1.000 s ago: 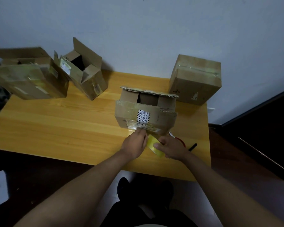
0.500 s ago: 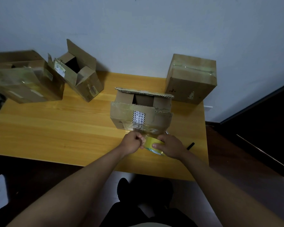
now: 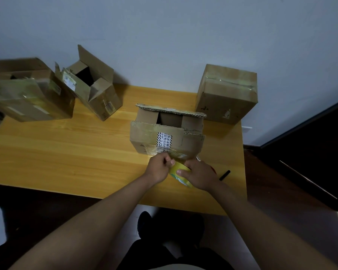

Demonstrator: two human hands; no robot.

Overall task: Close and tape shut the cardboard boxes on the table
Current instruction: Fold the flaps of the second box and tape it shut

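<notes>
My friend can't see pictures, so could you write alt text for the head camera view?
A person's left hand and right hand hold a yellowish tape roll against the near side of an open cardboard box on a wooden table. Behind sit a taped box at right and two open boxes at left.

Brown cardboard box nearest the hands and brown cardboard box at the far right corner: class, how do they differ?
The brown cardboard box nearest the hands has raised flaps and a gap on top; the brown cardboard box at the far right corner is closed, with tape across its top. The near one carries a striped label; the far one shows none. Both rest on the wooden table.
</notes>
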